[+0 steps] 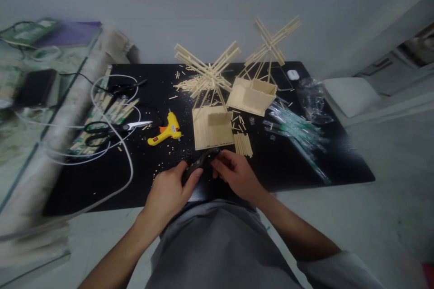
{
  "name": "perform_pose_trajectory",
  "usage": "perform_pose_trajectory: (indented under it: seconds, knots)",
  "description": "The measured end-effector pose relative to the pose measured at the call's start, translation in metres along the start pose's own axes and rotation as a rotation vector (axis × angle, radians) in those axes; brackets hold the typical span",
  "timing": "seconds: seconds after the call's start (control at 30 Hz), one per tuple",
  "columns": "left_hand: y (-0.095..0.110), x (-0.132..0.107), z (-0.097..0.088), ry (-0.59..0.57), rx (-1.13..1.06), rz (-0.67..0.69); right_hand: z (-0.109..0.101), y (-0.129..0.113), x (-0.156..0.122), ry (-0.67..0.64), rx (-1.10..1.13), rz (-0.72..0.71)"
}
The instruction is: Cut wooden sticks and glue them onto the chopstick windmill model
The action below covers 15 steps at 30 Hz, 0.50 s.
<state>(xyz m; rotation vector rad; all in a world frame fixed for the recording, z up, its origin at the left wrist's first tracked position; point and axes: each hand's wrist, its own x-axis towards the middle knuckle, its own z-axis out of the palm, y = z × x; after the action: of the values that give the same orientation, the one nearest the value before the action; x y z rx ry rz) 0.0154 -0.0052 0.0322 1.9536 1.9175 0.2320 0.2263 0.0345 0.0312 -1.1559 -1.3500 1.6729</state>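
Observation:
Wrapped around a dark, elongated hand tool, my left hand is closed just above the table's front edge. What kind of tool it is cannot be made out. At the tool's far end, my right hand is closed in a pinch, its fingertips close together. Whatever they may hold is too small or hidden to name. Just beyond both hands lies the square stick base of a wooden windmill model, with crossed blades standing above it. A short row of cut sticks lies beside that base.
A yellow glue gun and black-handled scissors lie left, near a looped white cable. A second windmill model stands back right. Plastic-wrapped stick bundles lie right; loose stick pieces are scattered behind.

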Motion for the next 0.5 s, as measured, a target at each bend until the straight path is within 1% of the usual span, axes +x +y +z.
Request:
perform_pose_trajectory:
  seconds: [0.2,0.3,0.5]
  knots:
    - [-0.0038,0.0007,0.0026,-0.006,0.077,-0.005,0.0051,0.0051,-0.0009,0.044,0.021,0.025]
    - [-0.0045,0.0005,0.0041,-0.023,0.102,-0.025,0.006,0.0068,-0.0002,0.05,0.026,0.045]
    - [-0.0064,-0.0002,0.0085,-0.014,0.115,-0.045,0.0071,0.0082,0.0032,0.054,-0.004,0.07]
